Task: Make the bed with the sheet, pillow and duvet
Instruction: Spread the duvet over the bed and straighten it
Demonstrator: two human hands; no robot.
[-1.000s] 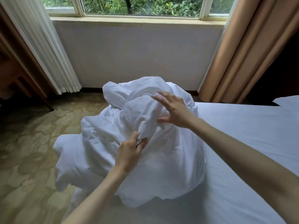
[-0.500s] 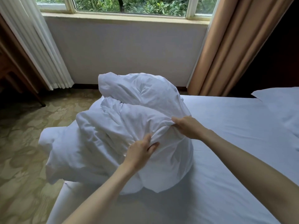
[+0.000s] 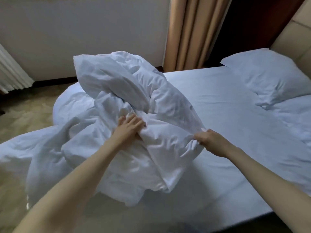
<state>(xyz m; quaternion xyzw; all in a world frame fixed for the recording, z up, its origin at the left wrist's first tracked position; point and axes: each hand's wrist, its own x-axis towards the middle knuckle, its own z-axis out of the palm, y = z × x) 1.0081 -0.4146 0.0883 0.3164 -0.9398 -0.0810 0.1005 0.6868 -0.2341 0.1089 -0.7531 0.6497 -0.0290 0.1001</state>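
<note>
A white duvet (image 3: pixel 127 91) lies bunched in a tall heap at the foot end of the bed, spilling over the left edge. My left hand (image 3: pixel 129 130) grips a fold in the middle of the heap. My right hand (image 3: pixel 210 140) pinches the duvet's edge on the heap's right side. A white sheet (image 3: pixel 218 115) covers the mattress, fairly smooth. A white pillow (image 3: pixel 269 76) lies at the head end, far right.
Tan curtains (image 3: pixel 190 31) hang behind the bed and a white sheer curtain (image 3: pixel 11 74) hangs at the far left. A padded beige headboard (image 3: pixel 296 36) stands at the right. Patterned carpet (image 3: pixel 27 111) lies left of the bed, with a pale wall (image 3: pixel 84 31) behind.
The view swung right, bringing the pillow and headboard into sight. My right hand pulled the duvet's edge right and toward me; the heap sank and spread. My left hand took a new fold.
</note>
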